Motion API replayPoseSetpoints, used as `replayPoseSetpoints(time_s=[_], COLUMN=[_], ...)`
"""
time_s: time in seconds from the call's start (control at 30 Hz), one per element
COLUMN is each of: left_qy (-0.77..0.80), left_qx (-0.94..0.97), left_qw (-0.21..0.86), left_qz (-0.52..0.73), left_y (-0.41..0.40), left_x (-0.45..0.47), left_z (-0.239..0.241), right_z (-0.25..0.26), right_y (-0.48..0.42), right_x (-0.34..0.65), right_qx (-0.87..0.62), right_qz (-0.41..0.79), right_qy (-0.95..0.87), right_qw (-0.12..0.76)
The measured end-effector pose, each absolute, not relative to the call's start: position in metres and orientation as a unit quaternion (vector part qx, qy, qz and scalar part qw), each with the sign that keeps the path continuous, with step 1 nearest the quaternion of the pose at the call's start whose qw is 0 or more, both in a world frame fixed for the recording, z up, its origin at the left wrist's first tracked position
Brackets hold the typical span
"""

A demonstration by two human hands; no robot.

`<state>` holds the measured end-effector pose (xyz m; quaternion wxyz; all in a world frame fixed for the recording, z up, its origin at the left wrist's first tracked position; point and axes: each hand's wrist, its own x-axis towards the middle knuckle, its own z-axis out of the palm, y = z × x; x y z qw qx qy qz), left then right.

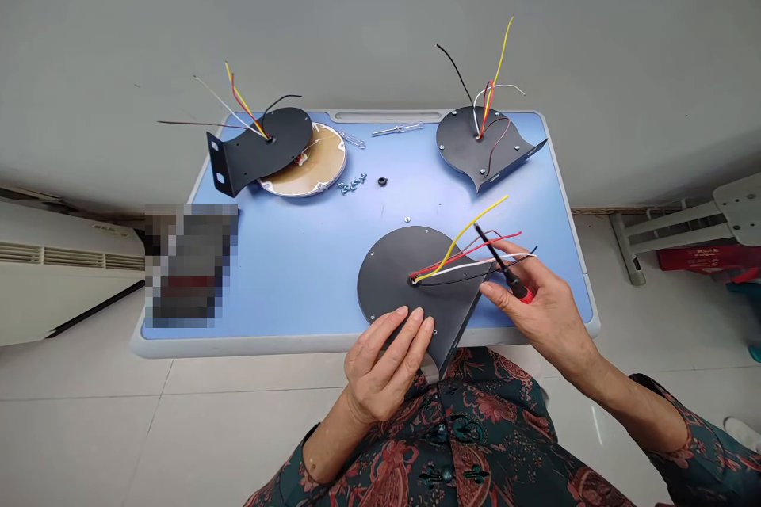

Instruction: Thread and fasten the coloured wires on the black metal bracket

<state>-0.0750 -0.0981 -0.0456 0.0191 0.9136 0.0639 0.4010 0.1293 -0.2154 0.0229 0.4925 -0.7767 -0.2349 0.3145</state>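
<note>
A black metal plate (392, 269), round with a bent bracket end, lies at the table's front edge. Yellow, red, white and dark wires (445, 257) come out of its middle hole. My left hand (386, 364) grips the plate's near edge, fingertips on top and the thumb hidden. In my right hand (544, 313) is a screwdriver (505, 269) with a red and black handle, its shaft pointing up and left over the wires. One loose screw (407, 219) sits just beyond the plate.
Another wired plate (238, 162) rests partly on a round tan-faced disc (324, 162) at back left. A third plate (457, 146) stands back right. Several screws (352, 184), a black grommet (382, 181) and a clear-handled screwdriver (397, 129) lie between. A blurred dark object (193, 265) occupies the left.
</note>
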Motion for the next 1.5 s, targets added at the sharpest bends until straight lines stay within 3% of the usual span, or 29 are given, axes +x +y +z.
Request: replayPoseSetpoints(time_s=[0.33,1.5], left_qy=[0.020,0.032], left_qx=[0.923,0.921], left_qw=[0.036,0.028], left_qz=[0.383,0.387], left_y=[-0.080,-0.077], left_x=[-0.091,-0.092], left_z=[-0.051,-0.052], right_z=[0.020,0.017], right_y=[-0.216,-0.222], right_x=[0.145,0.124], right_qx=[-0.739,-0.765], right_qz=[0.383,0.296], right_qy=[-0.322,-0.367], right_qw=[0.451,0.439])
